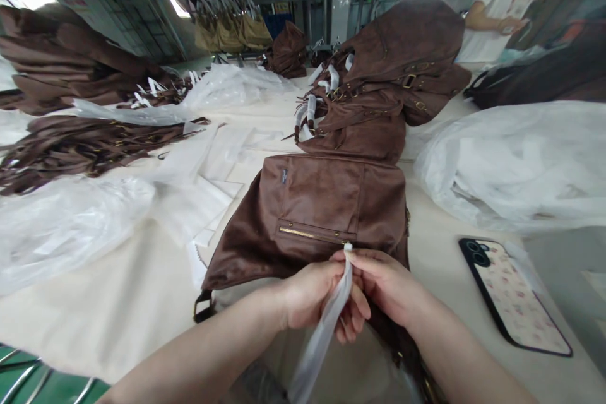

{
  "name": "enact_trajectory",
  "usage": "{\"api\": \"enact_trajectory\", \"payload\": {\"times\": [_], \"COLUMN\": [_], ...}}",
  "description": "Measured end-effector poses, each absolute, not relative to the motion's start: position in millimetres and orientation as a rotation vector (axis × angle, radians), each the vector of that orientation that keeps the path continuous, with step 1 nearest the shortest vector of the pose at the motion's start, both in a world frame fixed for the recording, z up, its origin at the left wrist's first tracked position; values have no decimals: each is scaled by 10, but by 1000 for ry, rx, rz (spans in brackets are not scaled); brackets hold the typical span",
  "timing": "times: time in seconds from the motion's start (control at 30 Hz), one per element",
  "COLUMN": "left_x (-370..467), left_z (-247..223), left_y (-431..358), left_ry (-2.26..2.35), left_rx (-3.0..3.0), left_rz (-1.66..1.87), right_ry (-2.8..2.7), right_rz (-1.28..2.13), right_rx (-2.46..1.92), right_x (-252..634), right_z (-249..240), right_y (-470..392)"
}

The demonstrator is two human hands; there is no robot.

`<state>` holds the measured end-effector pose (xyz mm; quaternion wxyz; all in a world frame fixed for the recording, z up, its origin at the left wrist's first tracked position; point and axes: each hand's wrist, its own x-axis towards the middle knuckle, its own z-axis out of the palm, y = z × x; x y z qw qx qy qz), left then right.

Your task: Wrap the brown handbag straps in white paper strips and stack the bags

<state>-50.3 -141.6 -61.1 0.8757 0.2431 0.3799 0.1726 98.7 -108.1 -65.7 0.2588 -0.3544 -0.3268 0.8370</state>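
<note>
A brown leather bag (322, 196) lies flat on the cream-covered table, its zipped pocket (303, 233) facing up. Over its near edge, my two hands meet at a strip of white wrapping (326, 322) that hangs down toward me. My right hand (383, 281) pinches the strip's upper end between thumb and finger, close to the zipper's right end. Close against it, my left hand (326, 297) has its fingers curled around the strip just below. What the strip is fixed to is hidden by my fingers. A brown strap (392, 341) runs down beside my right wrist.
More brown bags (369, 88) are piled beyond this one. At left lie a bundle of brown straps (85, 145) and clear plastic bags (71, 221). A patterned phone (516, 297) and a large plastic bundle (516, 164) are on the right. Another person (502, 6) stands behind.
</note>
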Motion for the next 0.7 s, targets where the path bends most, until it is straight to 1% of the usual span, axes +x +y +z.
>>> {"api": "enact_trajectory", "payload": {"times": [0.13,0.23,0.33,0.47,0.53,0.57,0.63,0.67,0.7], "left_x": [-504,-556,-654,-966,-1233,-1395,-1758,-1945,-2125], "left_z": [-634,-557,-361,62,263,336,394,371,314], "left_y": [-1462,-1458,-1453,-1503,-1553,-1574,-1583,-1564,-1529], "left_ry": [853,866,910,924,1012,1095,1258,1334,1410], "left_rx": [732,886,1170,1544,1518,1498,1486,1467,1407], "left_rz": [398,390,322,288,429,577,956,1134,1279], "right_ry": [-829,-839,-957,-1275,-1434,-1534,-1720,-1785,-1834], "right_rz": [2206,2163,2095,1974,1736,1524,982,736,564], "right_rx": [-1007,-1035,-1041,-1068,-1209,-1325,-1607,-1728,-1811], "right_x": [982,961,986,1202,1388,1491,1691,1779,1852], "right_z": [-630,-628,-622,-514,-418,-374,-326,-330,-355], "right_y": [-1086,-1094,-1074,-960,-871,-824,-728,-681,-635]}}
